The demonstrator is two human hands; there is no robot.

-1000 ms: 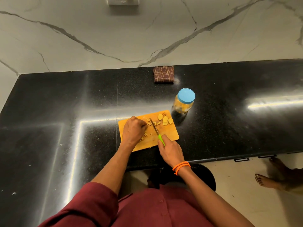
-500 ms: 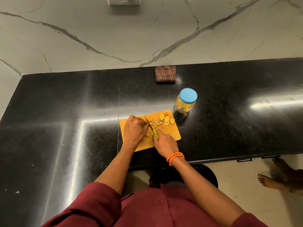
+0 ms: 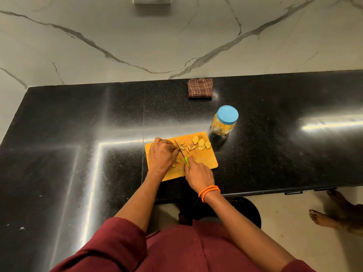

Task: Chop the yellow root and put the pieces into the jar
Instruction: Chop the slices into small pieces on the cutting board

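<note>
Root [image 3: 175,152] chopping is underway: left hand [image 3: 162,156] pinches it, right hand [image 3: 198,173] clamps knife [image 3: 181,152]; next, open jar [image 3: 225,122].

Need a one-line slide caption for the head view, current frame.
Right hand slices yellow root pieces with green-handled knife on cutting board; left hand steadies; lidded jar beside.

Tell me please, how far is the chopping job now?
Done: cut pieces lie on the cutting board. In hand: the right hand holds the knife beside the left hand, which steadies the root. Left: the jar still wears its blue lid; pieces must go in.
</note>
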